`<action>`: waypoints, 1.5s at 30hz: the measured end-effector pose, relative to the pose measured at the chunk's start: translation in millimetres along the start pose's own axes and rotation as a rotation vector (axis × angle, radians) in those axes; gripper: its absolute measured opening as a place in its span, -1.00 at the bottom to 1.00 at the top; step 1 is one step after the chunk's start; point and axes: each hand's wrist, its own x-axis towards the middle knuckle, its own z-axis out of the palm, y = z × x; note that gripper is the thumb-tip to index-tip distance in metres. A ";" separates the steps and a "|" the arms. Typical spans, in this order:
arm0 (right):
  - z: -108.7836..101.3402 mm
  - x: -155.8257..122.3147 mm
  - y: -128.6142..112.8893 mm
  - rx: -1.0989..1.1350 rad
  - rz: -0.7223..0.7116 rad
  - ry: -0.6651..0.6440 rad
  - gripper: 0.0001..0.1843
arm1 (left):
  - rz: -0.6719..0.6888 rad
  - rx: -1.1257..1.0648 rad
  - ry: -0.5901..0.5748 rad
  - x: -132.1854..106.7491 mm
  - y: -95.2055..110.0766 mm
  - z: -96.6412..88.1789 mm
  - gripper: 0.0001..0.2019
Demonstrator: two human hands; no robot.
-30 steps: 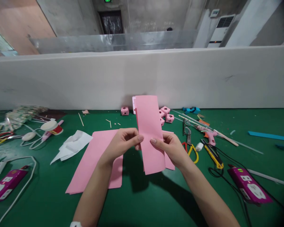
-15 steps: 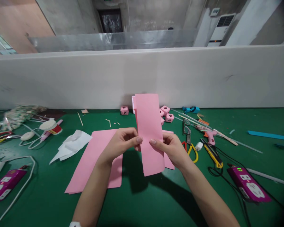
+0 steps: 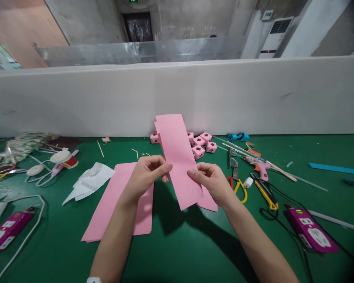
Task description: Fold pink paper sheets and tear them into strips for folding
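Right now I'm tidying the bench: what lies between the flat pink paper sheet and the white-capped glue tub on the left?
In the head view, a crumpled white paper scrap lies on the green mat between the pink sheet and the glue tub.

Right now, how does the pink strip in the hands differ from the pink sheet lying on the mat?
The pink strip is narrow and held up, tilted, pinched by left hand and right hand. The pink sheet is wider, lies flat on the green mat, and no hand grips it. Both are the same plain pink.
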 end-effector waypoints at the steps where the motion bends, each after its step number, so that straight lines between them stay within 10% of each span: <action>1: -0.1 0.0 0.0 0.005 0.005 0.002 -0.66 | -0.002 -0.001 0.004 0.1 0.2 0.7 -0.68; 12: 1.1 -2.8 -4.4 0.121 0.036 -0.036 -0.69 | -0.103 -0.047 -0.271 -4.0 -4.4 0.8 -0.70; 36: 1.2 -1.0 -2.6 0.082 0.037 -0.037 -0.64 | -0.112 0.057 -0.100 -1.0 -8.0 4.3 -0.63; 41: 1.2 -2.8 -3.2 0.077 0.011 -0.007 -0.64 | -0.147 0.099 -0.226 -7.0 -3.6 11.2 -0.60; 45: 1.2 -3.8 -2.9 -0.119 -0.204 0.068 -0.45 | -0.137 0.107 -0.226 -7.6 -2.1 11.9 -0.57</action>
